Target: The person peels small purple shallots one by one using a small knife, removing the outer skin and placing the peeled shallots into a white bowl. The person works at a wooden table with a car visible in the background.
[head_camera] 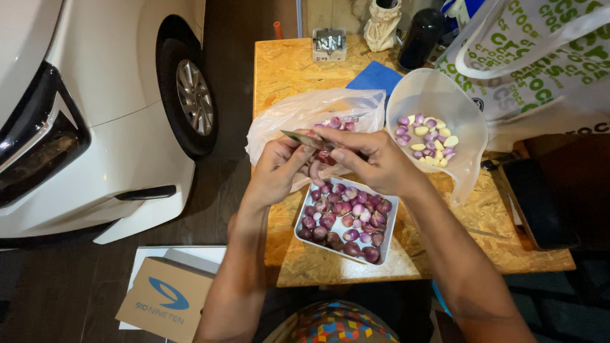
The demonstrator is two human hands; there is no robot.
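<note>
shallot, small and purple-skinned, pinched by left hand fingers; right hand grips thin metal knife over white rectangular tray.

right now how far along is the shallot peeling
Done: a small batch of peeled shallots and garlic cloves lies in the clear plastic jug. In hand: the left hand and right hand work one shallot with a knife. Left: the white tray is full of unpeeled shallots, so most remains.
</note>
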